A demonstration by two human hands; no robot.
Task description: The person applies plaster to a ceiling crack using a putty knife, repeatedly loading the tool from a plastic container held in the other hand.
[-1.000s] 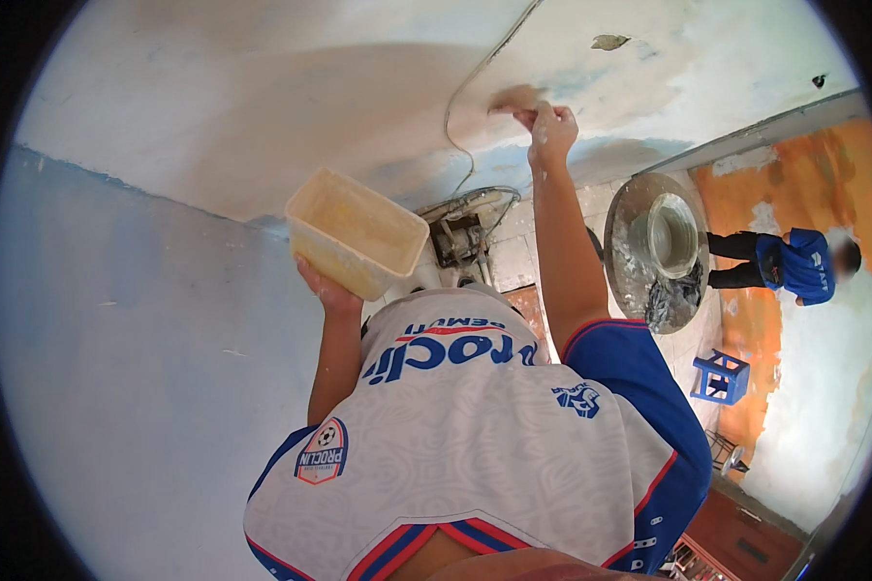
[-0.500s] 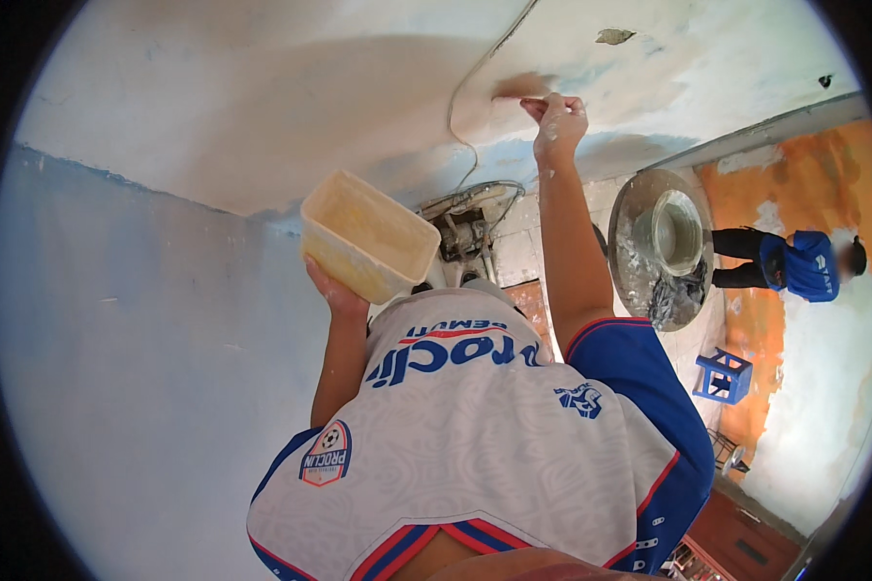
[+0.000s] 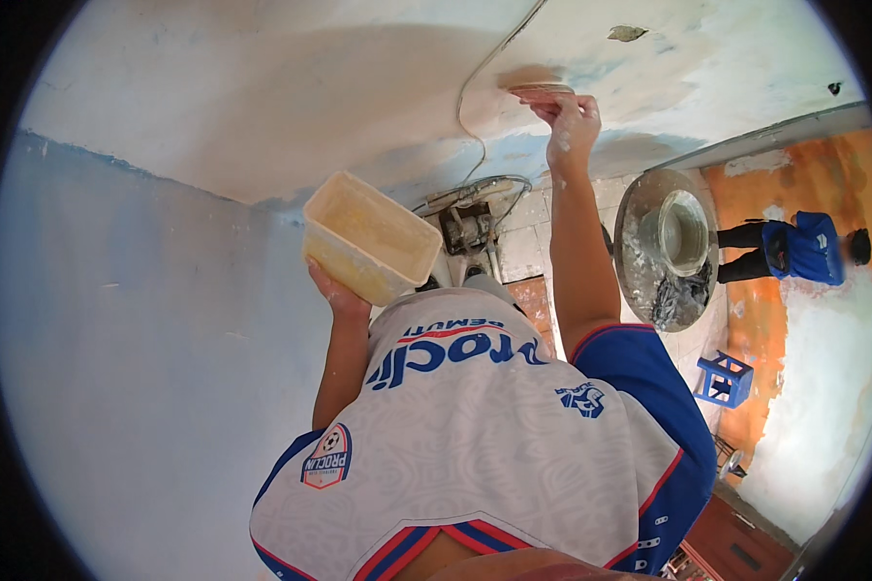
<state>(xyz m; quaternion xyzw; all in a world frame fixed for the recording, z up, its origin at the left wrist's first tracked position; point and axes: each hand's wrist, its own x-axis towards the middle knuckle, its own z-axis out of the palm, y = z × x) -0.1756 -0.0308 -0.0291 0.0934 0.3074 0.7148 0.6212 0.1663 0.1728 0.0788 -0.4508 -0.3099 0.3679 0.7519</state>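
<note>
My left hand is wrapped round the lower side of a cream plastic tub, tilted so that its pale, smeared inside shows. Up at the wall, my right hand pinches a thin, flat reddish spreader by its edge. The spreader lies against or very near the surface, beside a brownish damp-looking patch. White smears mark the back of my right hand. Whether the spreader carries filler is too small to tell.
A thin cable runs down the wall to a small pump. Right of my arm stands a round table bearing a metal basin and a crumpled dark bag. Beyond are a blue stool and a person in blue.
My right hand has shifted slightly right, and the spreader shows more of its flat face. The tub stays in my left hand. The person in the background has turned a little.
</note>
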